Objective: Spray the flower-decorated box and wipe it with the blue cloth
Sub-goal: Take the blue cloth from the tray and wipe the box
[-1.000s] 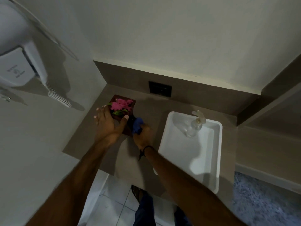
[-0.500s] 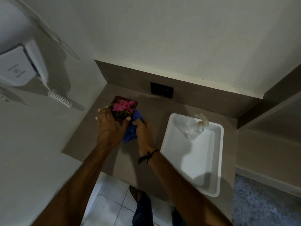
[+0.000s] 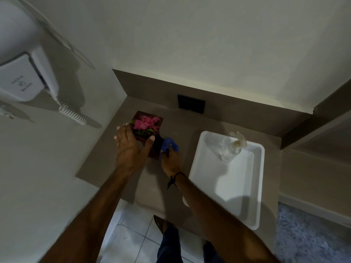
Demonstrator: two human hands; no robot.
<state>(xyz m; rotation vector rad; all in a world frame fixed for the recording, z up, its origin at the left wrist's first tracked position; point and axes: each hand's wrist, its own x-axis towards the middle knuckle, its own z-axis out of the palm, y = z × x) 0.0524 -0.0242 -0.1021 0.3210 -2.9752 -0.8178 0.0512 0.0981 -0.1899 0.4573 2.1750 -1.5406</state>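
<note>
A dark brown box (image 3: pixel 154 149) topped with pink flowers and green leaves stands on the brown counter (image 3: pixel 176 120) near the left wall. My left hand (image 3: pixel 131 149) grips the box from its near left side, thumb on the front edge. In my right hand (image 3: pixel 171 161) is a bunched blue cloth (image 3: pixel 168 145), pressed against the box's right side. A clear spray bottle (image 3: pixel 234 147) with a pale trigger head lies in the white tray to the right.
The white rectangular tray (image 3: pixel 252 215) takes up the counter's right half. A black wall plate (image 3: pixel 191 104) sits on the backsplash. A white wall-mounted hair dryer (image 3: pixel 24 78) with a coiled cord hangs at the left. Below are tiled floor and my legs.
My right hand has drawn the blue cloth back along the box's right side, from beside the flowers toward the near corner. My left hand has kept its grip.
</note>
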